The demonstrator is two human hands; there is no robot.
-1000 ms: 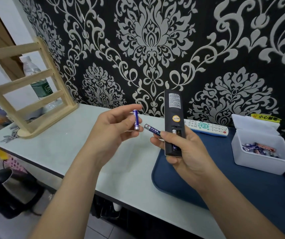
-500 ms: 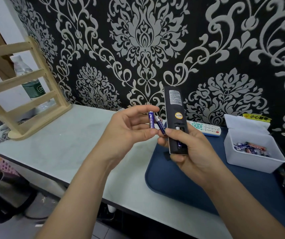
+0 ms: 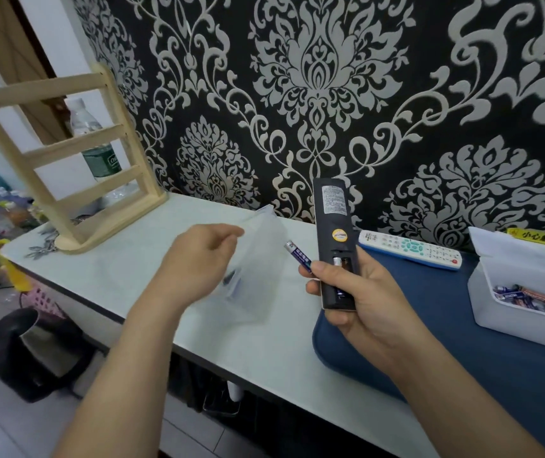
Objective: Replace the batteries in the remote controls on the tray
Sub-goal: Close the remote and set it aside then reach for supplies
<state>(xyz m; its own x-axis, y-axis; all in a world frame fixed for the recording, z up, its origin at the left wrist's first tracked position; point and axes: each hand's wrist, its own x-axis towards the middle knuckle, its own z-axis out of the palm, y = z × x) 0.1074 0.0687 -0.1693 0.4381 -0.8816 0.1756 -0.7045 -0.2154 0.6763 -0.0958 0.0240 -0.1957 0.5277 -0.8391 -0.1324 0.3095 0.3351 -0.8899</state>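
While the right hand (image 3: 363, 299) grips the remote (image 3: 333, 226) and 1 battery (image 3: 297, 257), the left hand (image 3: 195, 259) curls, contents unclear.

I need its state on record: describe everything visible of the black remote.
The black remote is a slim plastic-looking bar held nearly upright, back toward the camera. A white printed label sits near its top, a round yellow sticker below. The battery bay is open, a battery partly visible inside. The right hand grips its lower half over the tray edge, also pinching a loose battery beside it.
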